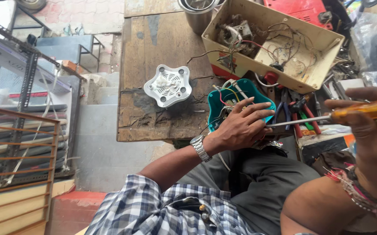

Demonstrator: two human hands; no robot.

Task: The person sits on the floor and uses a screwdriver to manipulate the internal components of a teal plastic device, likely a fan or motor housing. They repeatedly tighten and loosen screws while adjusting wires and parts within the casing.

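My left hand point(240, 127) grips the rim of a teal appliance housing point(258, 92) with coloured wires inside, resting at the near edge of the wooden workbench point(153, 48) over my lap. My right hand point(373, 130) holds an orange-handled screwdriver point(362, 111); its metal shaft runs left and its tip reaches the housing by my left fingers. A white round vented cover point(168, 85) lies on the bench, left of the housing.
A cream open box point(323, 65) full of wires and parts sits behind the housing. A steel cup point(196, 17) stands at the bench's far end. Red-handled pliers point(304, 115) and other tools lie to the right. Metal racks point(23, 87) stand at left.
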